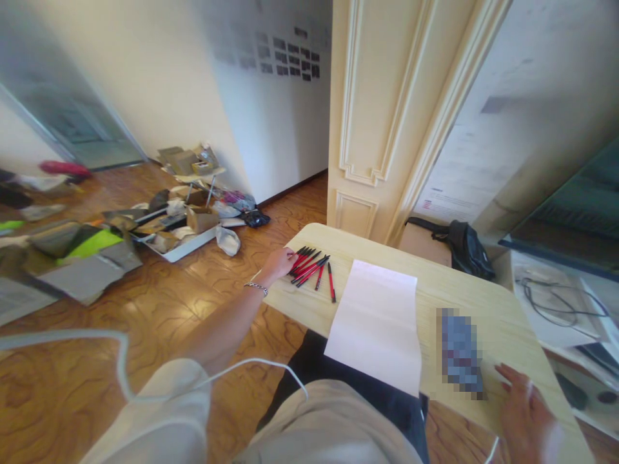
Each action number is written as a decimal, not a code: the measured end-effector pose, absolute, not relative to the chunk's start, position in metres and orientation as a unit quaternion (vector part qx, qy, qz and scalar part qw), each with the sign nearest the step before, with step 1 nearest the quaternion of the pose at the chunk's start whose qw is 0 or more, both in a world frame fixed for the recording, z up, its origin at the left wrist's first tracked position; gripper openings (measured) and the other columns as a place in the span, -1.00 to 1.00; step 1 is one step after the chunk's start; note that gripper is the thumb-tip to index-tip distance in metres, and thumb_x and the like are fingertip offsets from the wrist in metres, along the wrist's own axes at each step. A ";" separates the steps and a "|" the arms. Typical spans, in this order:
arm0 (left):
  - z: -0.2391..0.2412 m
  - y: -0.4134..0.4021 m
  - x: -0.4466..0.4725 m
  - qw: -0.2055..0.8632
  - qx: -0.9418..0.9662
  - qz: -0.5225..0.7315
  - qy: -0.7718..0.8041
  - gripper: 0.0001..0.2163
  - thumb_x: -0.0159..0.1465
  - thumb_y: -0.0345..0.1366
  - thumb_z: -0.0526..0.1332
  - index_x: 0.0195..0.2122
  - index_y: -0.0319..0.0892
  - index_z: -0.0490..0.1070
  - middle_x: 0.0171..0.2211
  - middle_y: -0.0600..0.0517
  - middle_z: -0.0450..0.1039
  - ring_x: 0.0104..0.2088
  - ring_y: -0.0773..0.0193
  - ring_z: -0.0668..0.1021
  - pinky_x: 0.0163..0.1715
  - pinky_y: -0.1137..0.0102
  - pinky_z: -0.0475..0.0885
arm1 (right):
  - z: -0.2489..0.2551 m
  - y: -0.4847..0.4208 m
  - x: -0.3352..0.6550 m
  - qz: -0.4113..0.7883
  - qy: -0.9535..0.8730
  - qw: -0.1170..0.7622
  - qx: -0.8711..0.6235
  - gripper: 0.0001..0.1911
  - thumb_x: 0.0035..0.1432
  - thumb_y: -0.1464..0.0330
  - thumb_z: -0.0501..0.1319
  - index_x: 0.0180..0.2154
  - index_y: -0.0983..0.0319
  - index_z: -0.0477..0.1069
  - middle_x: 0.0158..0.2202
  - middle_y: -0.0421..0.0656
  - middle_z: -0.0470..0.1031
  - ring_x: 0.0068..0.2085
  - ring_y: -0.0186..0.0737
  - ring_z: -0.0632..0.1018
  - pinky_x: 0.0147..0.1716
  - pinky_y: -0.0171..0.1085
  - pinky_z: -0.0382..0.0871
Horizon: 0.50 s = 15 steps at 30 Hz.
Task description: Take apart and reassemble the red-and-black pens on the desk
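Note:
Several red and black pens (312, 267) lie in a loose bunch on the pale wooden table (377, 248). My left hand (280, 263), with a chain bracelet at its wrist, is at the left end of the bunch. Its fingers are drawn together against the nearest pens; whether one is gripped is hidden. A sheet of white paper (380, 319) lies right of the pens, its lower edge over the table's front edge. Further right is a pixelated bluish item (459, 351) I cannot identify. Beside it my right hand (525, 406) rests on the table, fingers extended and holding nothing.
A black bag (467, 248) sits beyond the table's far right side. Cables (556, 303) lie on a white surface at right. Opened cardboard boxes (91, 258) and a white tray (178, 248) of clutter cover the floor at left. A white cord (242, 364) crosses near my body.

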<state>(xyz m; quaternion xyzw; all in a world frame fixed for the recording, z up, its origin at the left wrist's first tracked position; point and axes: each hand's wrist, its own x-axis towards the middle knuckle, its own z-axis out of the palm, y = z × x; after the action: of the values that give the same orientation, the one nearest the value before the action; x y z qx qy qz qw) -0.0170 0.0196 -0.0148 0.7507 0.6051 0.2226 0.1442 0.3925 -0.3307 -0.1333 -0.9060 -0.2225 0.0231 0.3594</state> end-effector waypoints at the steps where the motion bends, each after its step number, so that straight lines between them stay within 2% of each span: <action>1: -0.016 0.023 -0.020 0.141 0.752 0.221 0.605 -0.68 0.27 -0.21 0.15 0.01 -0.23 0.31 -0.03 -0.08 0.35 -0.11 0.14 0.47 -0.16 0.16 0.44 | -0.132 -0.330 0.391 0.018 -0.220 0.364 -0.905 -0.49 0.22 0.03 -0.15 -0.14 0.05 0.50 -0.21 -0.11 0.55 -0.11 0.08 0.51 -0.18 -0.07 0.28; 4: -0.023 0.032 -0.026 0.135 0.759 0.215 0.599 -0.69 0.27 -0.22 0.15 0.00 -0.22 0.31 -0.03 -0.09 0.36 -0.12 0.16 0.48 -0.15 0.17 0.43 | -0.130 -0.328 0.386 -0.011 -0.216 0.400 -0.891 -0.46 0.21 0.01 -0.14 -0.15 0.12 0.50 -0.25 -0.07 0.55 -0.17 0.05 0.53 -0.19 -0.07 0.30; 9: -0.052 0.021 -0.021 0.127 0.781 0.219 0.571 -0.77 0.26 -0.22 0.10 -0.21 -0.22 0.48 -0.19 -0.10 0.51 -0.16 0.15 0.52 -0.11 0.32 0.38 | -0.122 -0.326 0.375 -0.082 -0.185 0.493 -0.846 -0.40 0.21 0.01 -0.14 -0.09 0.28 0.43 -0.26 -0.01 0.53 -0.34 -0.07 0.53 -0.34 -0.16 0.36; 12: -0.073 0.001 -0.007 0.117 0.826 0.208 0.511 -0.75 0.25 -0.19 0.06 -0.25 -0.16 0.50 -0.27 -0.05 0.55 -0.24 0.19 0.55 -0.18 0.38 0.38 | -0.110 -0.324 0.357 -0.108 -0.211 0.475 -0.847 -0.47 0.23 0.06 -0.09 -0.03 0.26 0.38 -0.24 -0.02 0.52 -0.28 -0.11 0.51 -0.30 -0.18 0.36; 15: -0.084 -0.013 0.011 0.108 0.856 0.151 0.482 -0.72 0.24 -0.16 0.05 -0.26 -0.17 0.51 -0.30 -0.07 0.56 -0.27 0.16 0.56 -0.25 0.38 0.39 | -0.096 -0.312 0.321 -0.068 -0.327 0.442 -0.832 -0.59 0.22 0.14 0.00 -0.07 0.24 0.41 -0.16 -0.02 0.49 -0.22 -0.12 0.49 -0.28 -0.20 0.37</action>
<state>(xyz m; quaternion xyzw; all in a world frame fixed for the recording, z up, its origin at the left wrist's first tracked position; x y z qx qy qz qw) 0.0110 -0.0126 -0.0844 0.8561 0.4824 0.1506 0.1084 0.3214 -0.3120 -0.0960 -0.8323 -0.3272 -0.0677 0.4423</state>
